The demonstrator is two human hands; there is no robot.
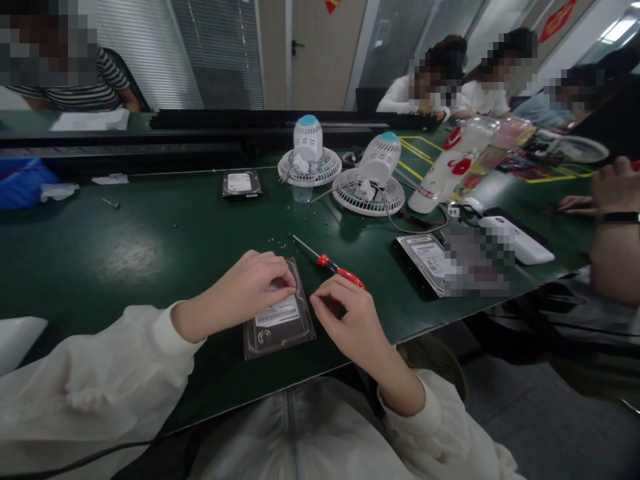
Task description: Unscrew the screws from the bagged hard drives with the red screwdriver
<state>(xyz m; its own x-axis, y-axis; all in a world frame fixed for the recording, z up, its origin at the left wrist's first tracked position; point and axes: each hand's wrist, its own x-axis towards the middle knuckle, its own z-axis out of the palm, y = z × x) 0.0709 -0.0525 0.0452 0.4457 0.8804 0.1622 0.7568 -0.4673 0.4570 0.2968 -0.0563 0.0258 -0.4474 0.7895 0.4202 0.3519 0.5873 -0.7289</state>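
A hard drive (283, 328) with a white label lies on the green table in front of me. My left hand (255, 288) is over its upper left part, thumb and fingertips pinched together above the label; anything between them is too small to make out. Just right of the drive, my right hand (350, 320) has its thumb and index finger curled close to each other, and what they hold, if anything, cannot be seen. Beyond that hand lies a red and black screwdriver (334, 265), its shaft pointing to the back left. Small screws (283, 245) are scattered behind the drive.
Another hard drive (241, 183) lies further back. Two white fans (309, 150) rest face down near a clear cup (303, 192). To the right are a third drive (425, 260), a white power bank (517, 240) and bottles (445, 170). A person's hand (617, 190) shows at the right edge.
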